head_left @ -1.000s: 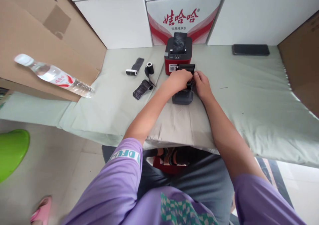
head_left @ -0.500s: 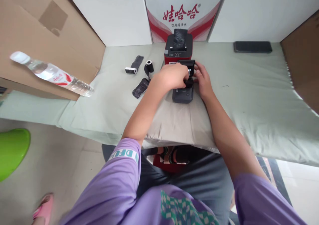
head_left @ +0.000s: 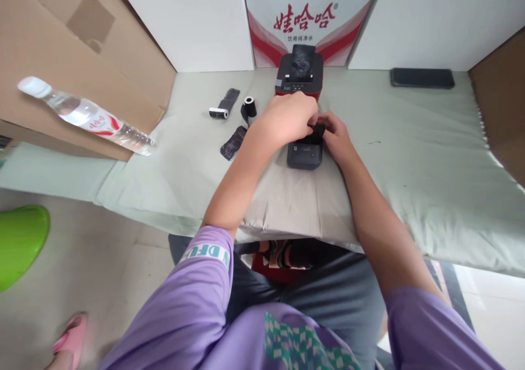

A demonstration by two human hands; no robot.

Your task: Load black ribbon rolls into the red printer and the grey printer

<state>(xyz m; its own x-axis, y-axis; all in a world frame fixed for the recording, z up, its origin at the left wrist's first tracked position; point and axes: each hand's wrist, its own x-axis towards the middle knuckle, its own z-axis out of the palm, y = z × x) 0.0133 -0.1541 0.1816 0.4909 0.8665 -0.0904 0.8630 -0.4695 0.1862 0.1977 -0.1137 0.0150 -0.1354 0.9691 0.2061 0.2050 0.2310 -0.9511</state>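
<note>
A small black label printer (head_left: 304, 158) stands on the cloth-covered surface, its rear part covered by my hands. My left hand (head_left: 290, 117) reaches over it from the left, fingers curled down at its top; whatever they pinch is hidden. At the printer's right rear side, my right hand (head_left: 335, 133) has its fingers bent round the edge. Just behind is a larger black and red receipt printer (head_left: 283, 74), with a strip of dark printed paper (head_left: 302, 63) standing out of its top.
Left of the printers lie two small paper rolls (head_left: 249, 106) (head_left: 219, 113) with dark printed strips. A water bottle (head_left: 100, 123) leans against a cardboard box (head_left: 135, 58). A black phone-like slab (head_left: 422, 78) lies at the back right, before white boxes (head_left: 410, 20).
The small printer's raised black lid, seen upright before, no longer shows above my hands. My left hand has shifted slightly up and right. The view has moved a little.
</note>
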